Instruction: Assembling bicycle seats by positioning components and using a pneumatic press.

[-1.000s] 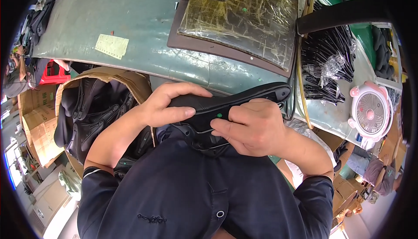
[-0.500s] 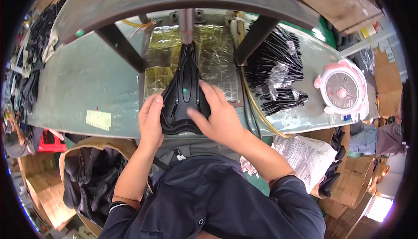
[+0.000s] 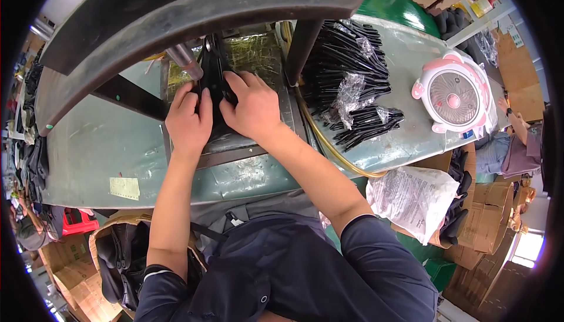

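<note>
— Under the dark curved press arm (image 3: 194, 5), what do the fingers hold?

— Both hands clamp a black, smooth moulded part (image 3: 214, 78), long and narrow, standing on the foil-covered plate (image 3: 258, 52). The left hand (image 3: 189, 123) has its fingers (image 3: 187, 96) pressed together, flat along the part's left flank. The right hand (image 3: 251, 110) curls its fingers (image 3: 235, 81) over the right flank, thumb tucked against it.

— And around it?

— A shiny metal rod (image 3: 185, 61) comes down just beside the part's top. The plate is crinkled and glossy, set on a dull green bench (image 3: 100, 146). To the right lies a heap of thin black strips (image 3: 346, 69), some wrapped in clear film. Farther right stands a round pink-and-white fan (image 3: 452, 96). A pale paper label (image 3: 124, 188) lies on the bench at the left.
</note>
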Demonstrator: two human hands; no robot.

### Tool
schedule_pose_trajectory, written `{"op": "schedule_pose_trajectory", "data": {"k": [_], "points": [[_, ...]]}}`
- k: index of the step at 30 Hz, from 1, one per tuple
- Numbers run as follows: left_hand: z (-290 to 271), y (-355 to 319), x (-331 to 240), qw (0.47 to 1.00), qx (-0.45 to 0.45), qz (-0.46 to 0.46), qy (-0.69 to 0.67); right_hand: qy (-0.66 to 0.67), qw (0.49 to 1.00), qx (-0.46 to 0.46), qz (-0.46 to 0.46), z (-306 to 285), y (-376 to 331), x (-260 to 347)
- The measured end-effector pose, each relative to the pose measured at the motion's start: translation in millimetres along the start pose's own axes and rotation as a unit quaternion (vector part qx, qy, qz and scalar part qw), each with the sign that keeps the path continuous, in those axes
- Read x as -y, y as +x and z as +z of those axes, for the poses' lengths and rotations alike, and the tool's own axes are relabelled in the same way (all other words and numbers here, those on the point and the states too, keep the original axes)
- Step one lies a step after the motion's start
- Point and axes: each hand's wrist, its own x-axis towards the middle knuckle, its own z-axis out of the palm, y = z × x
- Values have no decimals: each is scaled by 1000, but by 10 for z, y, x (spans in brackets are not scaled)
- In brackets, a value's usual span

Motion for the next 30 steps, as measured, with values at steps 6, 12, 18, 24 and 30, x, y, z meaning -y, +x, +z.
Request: {"op": "schedule_pose_trajectory", "data": {"k": [6,12,18,24,30], "points": [[-30,-74,6,999,-16,-17,-28,38,999,-8,28,-7,-52,61],[-195,-48,-41,986,97,-136,10,105,988,63,90,-203,21,217],[-931,-79,160,936,192,-235,-178,318,914,195,161,-698,-74,361],[-2129,-1253,811,529,115,-619,-569,223,849,478,-27,-416,-638,1184],[-3231,-2048,1328,721,-303,-538,-314,517,638,468,327,818,-454,1791]]}}
